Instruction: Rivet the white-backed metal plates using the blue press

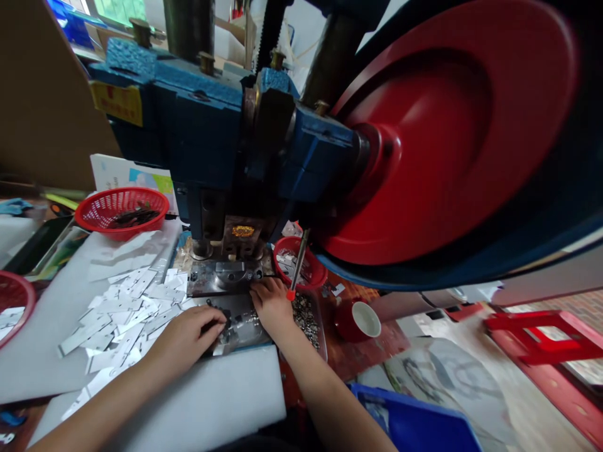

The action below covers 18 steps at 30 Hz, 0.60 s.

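Note:
A blue press [188,119] stands in front of me, with a metal die block [225,276] at its foot. My left hand [191,333] is just left of the metal plate before the die. Its thumb and forefinger are drawn together beside a small dark part [221,309]; whether they grip it is unclear. My right hand [274,307] rests by the die's right front corner, fingers curled down and closed. Whatever lies under those fingertips is hidden. Flat pale metal pieces [127,307] lie in a loose pile left of the die.
Right of my right hand, a clear tray [308,323] holds many tiny metal parts. A red basket [311,273] sits behind it, near a rod with a red tip [291,294]. A red cup [351,320], a large red wheel [447,138] and another red basket [120,210] surround the work area.

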Tool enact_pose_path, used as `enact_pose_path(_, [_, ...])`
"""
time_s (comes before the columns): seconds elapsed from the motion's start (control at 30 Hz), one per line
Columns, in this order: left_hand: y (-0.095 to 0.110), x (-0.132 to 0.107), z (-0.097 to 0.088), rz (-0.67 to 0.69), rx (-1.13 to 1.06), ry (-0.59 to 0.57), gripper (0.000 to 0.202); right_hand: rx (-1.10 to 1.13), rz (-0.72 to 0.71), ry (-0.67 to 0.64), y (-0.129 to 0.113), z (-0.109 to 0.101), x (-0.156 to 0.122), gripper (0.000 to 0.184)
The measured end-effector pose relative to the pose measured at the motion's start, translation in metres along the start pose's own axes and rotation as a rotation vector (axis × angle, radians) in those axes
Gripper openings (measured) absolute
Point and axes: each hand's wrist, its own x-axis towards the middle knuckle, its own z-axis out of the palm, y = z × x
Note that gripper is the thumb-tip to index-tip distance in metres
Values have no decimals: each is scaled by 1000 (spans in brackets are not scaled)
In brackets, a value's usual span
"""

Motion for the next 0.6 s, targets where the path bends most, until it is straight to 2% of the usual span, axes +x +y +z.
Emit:
enact_pose_path(0.07, [-1,0,-2,-43,-22,13,26,4,0,1,-2,-1,0,10])
enact_pose_path(0.17, [-4,2,-6,-87,-89,137,29,85,3,79,-7,-4,7,11])
enact_pose_path(0.23, [-7,5,-11,-112,-139,214,32,156,8,145,-14,-6,18,12])
enact_pose_path(0.3, [-10,10,-16,-153,-198,234,31,182,17,176,-22,-7,33,12])
enact_pose_path(0.47, [-11,23,-28,-197,-300,313,31,85,66,138,-40,-1,62,10])
enact_pose_path(0.6, [-8,33,-36,-164,-323,367,32,28,-58,114,-41,-4,57,14])
